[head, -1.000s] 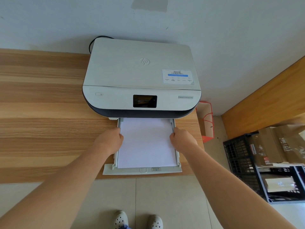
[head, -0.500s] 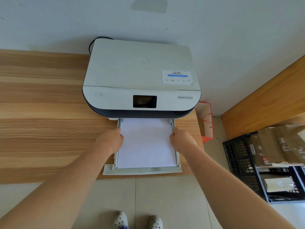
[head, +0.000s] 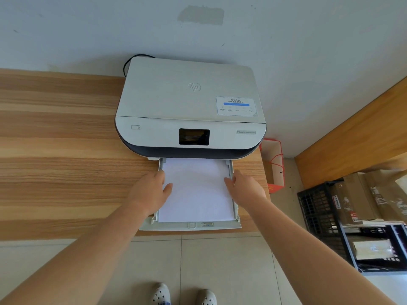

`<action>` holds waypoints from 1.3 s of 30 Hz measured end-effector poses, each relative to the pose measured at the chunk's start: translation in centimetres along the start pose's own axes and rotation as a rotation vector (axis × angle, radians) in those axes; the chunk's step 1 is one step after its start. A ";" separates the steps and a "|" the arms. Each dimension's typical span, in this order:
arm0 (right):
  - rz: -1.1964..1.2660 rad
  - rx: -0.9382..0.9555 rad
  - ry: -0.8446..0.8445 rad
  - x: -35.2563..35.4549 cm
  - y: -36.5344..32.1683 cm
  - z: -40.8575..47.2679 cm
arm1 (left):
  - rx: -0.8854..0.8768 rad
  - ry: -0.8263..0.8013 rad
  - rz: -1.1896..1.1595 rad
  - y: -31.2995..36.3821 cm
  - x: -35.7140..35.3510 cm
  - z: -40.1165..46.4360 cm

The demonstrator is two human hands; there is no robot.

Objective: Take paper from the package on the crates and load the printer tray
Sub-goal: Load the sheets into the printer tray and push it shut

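Note:
A white printer (head: 189, 104) stands on the wooden table against the wall. Its paper tray (head: 237, 213) is pulled out toward me over the table's front edge. A stack of white paper (head: 197, 194) lies flat inside it. My left hand (head: 149, 192) rests at the tray's left side, thumb spread onto the paper. My right hand (head: 245, 188) is at the tray's right side, fingers loosely apart and touching the paper's right edge. Neither hand grips anything. The brown paper packages (head: 354, 194) lie on the black crates (head: 319, 214) at the right.
The wooden table (head: 61, 155) stretches far to the left. A red-and-white paper bag (head: 274, 164) stands on the floor beside the table's right end. A wooden panel (head: 352, 137) runs along the right wall. My shoes show on the tiled floor below.
Both hands have loosened from the tray's sides. The left thumb now spreads over the paper, and the right fingers have opened. The paper and the tray have stayed put.

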State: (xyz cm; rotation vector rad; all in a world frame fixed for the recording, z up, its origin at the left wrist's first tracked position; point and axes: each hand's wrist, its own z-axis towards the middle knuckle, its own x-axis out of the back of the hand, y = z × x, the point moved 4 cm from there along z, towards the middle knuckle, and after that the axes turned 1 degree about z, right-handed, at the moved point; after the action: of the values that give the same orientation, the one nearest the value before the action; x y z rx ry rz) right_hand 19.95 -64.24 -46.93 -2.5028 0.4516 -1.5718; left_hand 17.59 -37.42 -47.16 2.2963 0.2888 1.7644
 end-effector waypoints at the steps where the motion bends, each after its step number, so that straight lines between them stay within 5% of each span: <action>1: 0.004 0.038 0.025 -0.1 -0.1 -0.5 | -0.062 0.020 -0.008 0.4 -0.2 -0.6; 6: -0.117 0.453 0.055 -2.0 -1.0 -4.6 | -0.431 0.093 0.057 1.6 -2.2 -4.1; 10: -0.281 0.593 -0.008 -4.6 -0.4 -6.6 | -0.487 0.002 0.243 1.4 -4.9 -6.2; 39: -0.460 0.513 0.176 -1.8 -2.8 -0.7 | -0.240 0.236 0.339 1.6 -1.1 -1.0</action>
State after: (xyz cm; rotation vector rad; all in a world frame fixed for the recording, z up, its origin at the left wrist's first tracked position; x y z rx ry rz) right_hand 19.09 -60.94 -47.35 -2.1616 -0.4940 -1.7764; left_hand 16.41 -39.16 -47.47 2.0598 -0.2794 2.1018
